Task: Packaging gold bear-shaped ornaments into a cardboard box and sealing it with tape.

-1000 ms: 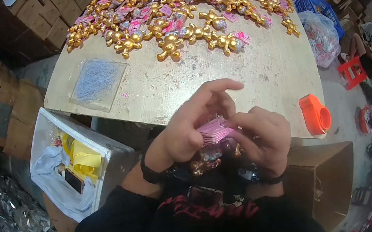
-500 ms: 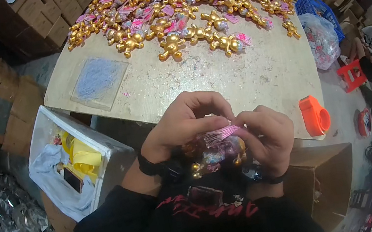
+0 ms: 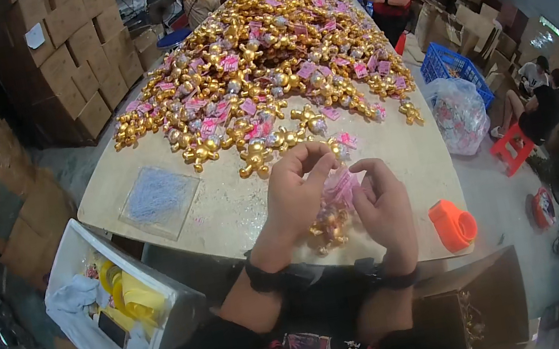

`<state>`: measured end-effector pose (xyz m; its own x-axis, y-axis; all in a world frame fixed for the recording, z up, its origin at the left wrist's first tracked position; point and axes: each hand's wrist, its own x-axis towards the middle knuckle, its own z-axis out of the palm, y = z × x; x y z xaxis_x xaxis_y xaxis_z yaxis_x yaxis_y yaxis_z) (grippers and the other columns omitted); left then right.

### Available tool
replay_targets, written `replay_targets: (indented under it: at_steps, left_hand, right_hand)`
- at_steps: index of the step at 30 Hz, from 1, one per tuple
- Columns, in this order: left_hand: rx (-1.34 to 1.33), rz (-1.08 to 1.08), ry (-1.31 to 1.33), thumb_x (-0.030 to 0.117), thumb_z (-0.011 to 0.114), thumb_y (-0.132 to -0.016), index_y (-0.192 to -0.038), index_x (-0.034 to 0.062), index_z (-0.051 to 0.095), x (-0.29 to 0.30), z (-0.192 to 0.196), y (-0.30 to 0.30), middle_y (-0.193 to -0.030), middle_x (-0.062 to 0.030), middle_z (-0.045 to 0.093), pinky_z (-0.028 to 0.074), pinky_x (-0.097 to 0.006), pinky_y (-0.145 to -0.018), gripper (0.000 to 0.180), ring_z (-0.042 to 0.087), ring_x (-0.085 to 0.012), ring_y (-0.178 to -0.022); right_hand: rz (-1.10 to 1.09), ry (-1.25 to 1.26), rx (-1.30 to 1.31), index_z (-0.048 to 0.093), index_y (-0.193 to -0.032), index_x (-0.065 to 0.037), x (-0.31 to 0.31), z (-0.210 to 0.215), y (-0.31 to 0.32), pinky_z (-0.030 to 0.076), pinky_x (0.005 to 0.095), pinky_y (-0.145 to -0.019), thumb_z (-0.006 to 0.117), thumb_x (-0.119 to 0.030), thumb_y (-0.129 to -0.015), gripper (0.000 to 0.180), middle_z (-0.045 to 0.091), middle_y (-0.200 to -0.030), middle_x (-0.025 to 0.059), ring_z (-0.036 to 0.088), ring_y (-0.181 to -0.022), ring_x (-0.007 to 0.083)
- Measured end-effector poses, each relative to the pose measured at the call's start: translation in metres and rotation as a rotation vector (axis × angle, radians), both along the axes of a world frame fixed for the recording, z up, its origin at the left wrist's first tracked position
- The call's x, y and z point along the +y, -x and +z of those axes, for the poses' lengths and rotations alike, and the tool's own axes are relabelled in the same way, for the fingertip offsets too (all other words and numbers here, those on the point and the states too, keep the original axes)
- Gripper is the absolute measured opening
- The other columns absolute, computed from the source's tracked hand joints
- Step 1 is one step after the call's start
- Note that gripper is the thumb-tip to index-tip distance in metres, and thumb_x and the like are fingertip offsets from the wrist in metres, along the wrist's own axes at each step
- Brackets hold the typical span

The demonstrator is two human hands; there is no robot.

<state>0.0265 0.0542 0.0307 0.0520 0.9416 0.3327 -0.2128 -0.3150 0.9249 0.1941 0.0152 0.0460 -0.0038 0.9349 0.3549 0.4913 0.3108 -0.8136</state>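
My left hand point(image 3: 298, 197) and my right hand point(image 3: 383, 210) meet just above the near edge of the table point(image 3: 227, 213). Between them hangs a small gold bear figure point(image 3: 328, 224) with a pink tag point(image 3: 340, 185) at its top. Left thumb and fingers pinch the tag from the left, and my right fingers pinch it from the right. Both wrists wear dark bands. A big heap of gold bear figures with pink tags point(image 3: 261, 66) covers the far half of the table.
A clear bag of thin blue ties point(image 3: 158, 198) lies at the table's left. An orange tape dispenser point(image 3: 453, 224) sits at the right corner. A white bin point(image 3: 113, 306) stands at lower left, cardboard boxes point(image 3: 65, 62) beyond. People sit or stand at the far end and right.
My hands have risen from my lap toward the table edge, carrying the gold bear. The pink tag now shows between my fingertips.
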Motion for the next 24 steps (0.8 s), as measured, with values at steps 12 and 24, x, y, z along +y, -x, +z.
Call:
replay_targets:
  at_steps: [12,24]
  left_hand:
    - [0.026,-0.015,0.04,0.007,0.067,-0.102,-0.107,0.001,0.067,-0.007,-0.021,-0.005,-0.095,0.0011,0.067,0.05,-0.023,-0.078,0.008,0.062,-0.0056,-0.089]
    - [0.076,0.009,0.099,0.002,0.075,-0.095,-0.111,-0.001,0.074,-0.007,-0.039,-0.007,-0.106,-0.0058,0.069,0.054,-0.025,-0.085,0.017,0.068,-0.0124,-0.098]
  right_hand:
    - [-0.069,-0.102,0.241,0.078,-0.103,-0.001,0.013,-0.044,0.02,0.039,0.0239,-0.054,0.076,-0.009,-0.094,0.012,0.062,-0.068,-0.0003,0.05,-0.06,0.0048]
    - [-0.127,-0.201,0.152,0.076,-0.102,-0.001,0.015,-0.056,0.02,0.047,0.0273,-0.057,0.076,-0.006,-0.092,0.012,0.069,-0.075,0.0087,0.061,-0.061,0.0122]
